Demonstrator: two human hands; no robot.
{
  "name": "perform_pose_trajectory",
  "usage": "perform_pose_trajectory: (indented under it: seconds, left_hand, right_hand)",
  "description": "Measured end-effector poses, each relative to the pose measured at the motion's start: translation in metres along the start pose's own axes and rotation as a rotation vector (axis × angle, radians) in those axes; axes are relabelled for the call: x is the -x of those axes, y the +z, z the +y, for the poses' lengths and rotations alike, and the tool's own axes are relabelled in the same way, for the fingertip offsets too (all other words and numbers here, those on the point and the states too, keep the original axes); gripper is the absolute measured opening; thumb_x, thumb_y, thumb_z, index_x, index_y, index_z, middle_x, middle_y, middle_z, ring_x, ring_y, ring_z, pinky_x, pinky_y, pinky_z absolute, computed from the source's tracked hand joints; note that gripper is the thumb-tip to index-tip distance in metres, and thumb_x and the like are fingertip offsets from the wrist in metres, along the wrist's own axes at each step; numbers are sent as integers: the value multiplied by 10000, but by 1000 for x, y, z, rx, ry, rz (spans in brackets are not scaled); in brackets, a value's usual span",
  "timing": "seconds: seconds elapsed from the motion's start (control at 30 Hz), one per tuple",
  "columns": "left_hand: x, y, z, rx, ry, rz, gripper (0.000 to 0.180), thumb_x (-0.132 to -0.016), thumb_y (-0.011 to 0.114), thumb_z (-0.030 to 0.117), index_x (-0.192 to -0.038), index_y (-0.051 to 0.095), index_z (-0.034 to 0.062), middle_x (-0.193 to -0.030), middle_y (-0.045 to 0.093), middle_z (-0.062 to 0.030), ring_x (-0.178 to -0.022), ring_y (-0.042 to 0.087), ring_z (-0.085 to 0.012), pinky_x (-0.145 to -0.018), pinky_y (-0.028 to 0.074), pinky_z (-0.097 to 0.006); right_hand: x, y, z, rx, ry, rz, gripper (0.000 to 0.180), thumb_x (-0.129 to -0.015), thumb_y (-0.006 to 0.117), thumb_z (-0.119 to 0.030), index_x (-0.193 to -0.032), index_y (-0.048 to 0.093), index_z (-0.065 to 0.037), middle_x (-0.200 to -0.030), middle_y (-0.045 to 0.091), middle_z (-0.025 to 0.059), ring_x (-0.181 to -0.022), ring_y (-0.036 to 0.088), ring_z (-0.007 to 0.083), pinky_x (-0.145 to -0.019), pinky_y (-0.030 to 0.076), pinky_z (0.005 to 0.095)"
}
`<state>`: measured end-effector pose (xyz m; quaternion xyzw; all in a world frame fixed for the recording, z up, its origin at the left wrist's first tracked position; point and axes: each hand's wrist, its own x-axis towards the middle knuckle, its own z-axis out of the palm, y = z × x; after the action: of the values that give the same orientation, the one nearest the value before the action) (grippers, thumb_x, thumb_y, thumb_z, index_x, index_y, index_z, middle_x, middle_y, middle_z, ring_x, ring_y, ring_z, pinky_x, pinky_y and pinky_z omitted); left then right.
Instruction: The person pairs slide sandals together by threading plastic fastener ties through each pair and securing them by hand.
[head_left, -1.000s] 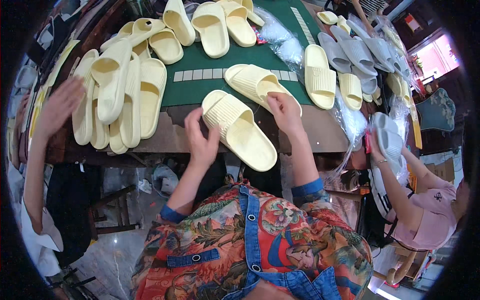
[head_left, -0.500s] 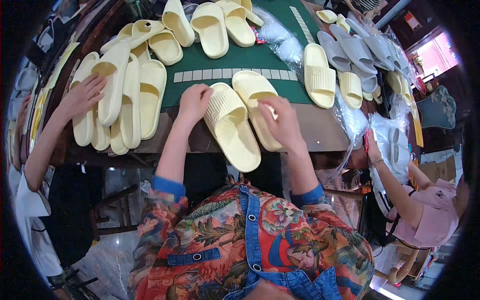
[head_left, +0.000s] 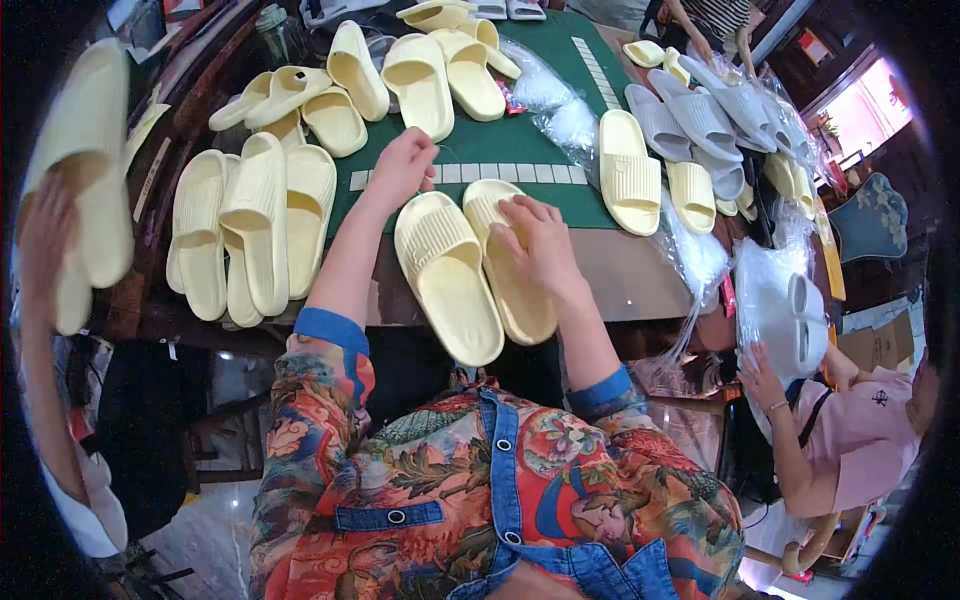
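Note:
A pair of pale yellow slippers lies at the table's near edge, toes pointing away from me: a left slipper (head_left: 456,300) and a right slipper (head_left: 527,312). My right hand (head_left: 540,243) grips the right slipper at its ribbed strap, thumb and fingers bent over it. Just beyond the left slipper, my left hand (head_left: 403,168) is raised with its fingers pinched together. A faint thin line, like a thread, shows by those fingertips; what they hold is too small to make out.
More yellow slippers (head_left: 255,235) stand grouped at left and at the back. Grey slippers (head_left: 690,115) and clear plastic bags (head_left: 695,255) lie to the right. A row of white labels (head_left: 480,173) crosses the green mat (head_left: 560,210). Co-workers sit on both sides, one lifting yellow slippers (head_left: 95,170).
My left hand has risen away from the left slipper. My right hand has settled on the right slipper's strap. At far left, a co-worker has carried yellow slippers off the group.

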<state>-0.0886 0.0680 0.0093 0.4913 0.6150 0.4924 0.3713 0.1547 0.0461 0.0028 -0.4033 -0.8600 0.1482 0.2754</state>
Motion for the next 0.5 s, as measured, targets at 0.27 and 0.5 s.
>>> perform_pose_trajectory:
  seconds: [0.27, 0.5]
  left_hand:
    - [18, 32, 16, -247, 350, -146, 133, -808, 619, 131, -833, 604, 1, -698, 624, -77, -625, 567, -131, -581, 446, -270]
    - [28, -8, -22, 201, -43, -212, 221, -893, 532, 179, -950, 561, -33, -786, 640, -69, -725, 595, -112, -661, 463, -233]
  right_hand:
    - [-60, 16, 8, -676, 20, -9, 339, -851, 589, -250, -1099, 569, -19, -926, 631, 127, -814, 597, 211, -780, 462, 313]
    - [-103, 9, 11, -508, 77, -530, 267, -922, 492, -260, -969, 627, -34, -676, 563, -6, -671, 527, 69, -636, 448, 241]
